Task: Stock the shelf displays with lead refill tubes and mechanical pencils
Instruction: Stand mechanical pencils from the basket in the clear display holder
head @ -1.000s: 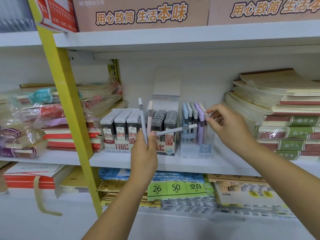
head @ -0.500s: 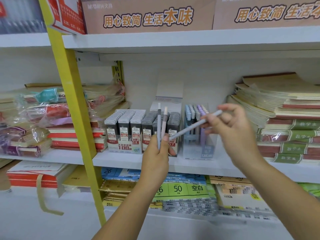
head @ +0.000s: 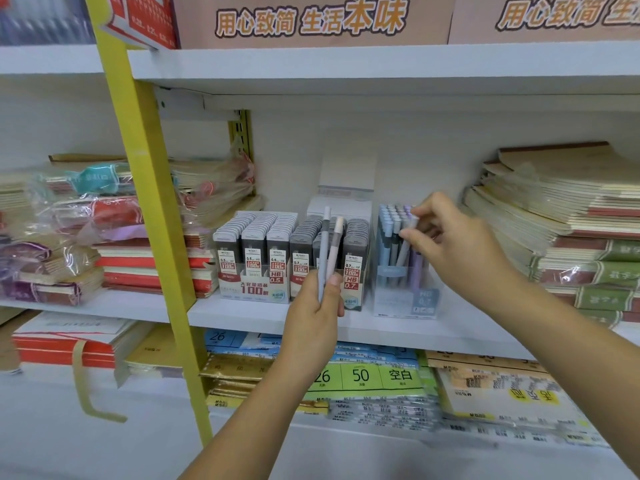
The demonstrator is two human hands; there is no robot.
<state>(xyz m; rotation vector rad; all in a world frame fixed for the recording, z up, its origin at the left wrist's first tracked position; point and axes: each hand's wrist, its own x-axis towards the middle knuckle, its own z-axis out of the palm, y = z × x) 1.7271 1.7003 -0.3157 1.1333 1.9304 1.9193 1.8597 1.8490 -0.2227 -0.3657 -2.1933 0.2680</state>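
My left hand [head: 313, 320] grips two mechanical pencils [head: 329, 244], one grey and one pale pink, upright in front of the lead refill display box [head: 263, 289]. That box holds rows of grey and dark refill tubes [head: 273, 233] marked 0.5 and 0.7. My right hand [head: 450, 244] pinches a grey-white pencil [head: 404, 249] near its top, its lower end down among the blue and purple pencils in the clear pencil display box [head: 405, 299].
A yellow upright post [head: 145, 209] stands left of the display. Wrapped notebooks [head: 86, 209] are stacked at left, a tall notebook pile [head: 571, 216] at right. The shelf board [head: 263, 317] carries both displays. Paper packs [head: 374, 379] fill the shelf below. A white shelf [head: 381, 64] runs overhead.
My right hand took the third pencil from my left hand's bunch, carried it right, turned it upright and lowered it into the clear box. My left hand stayed in place with two pencils.
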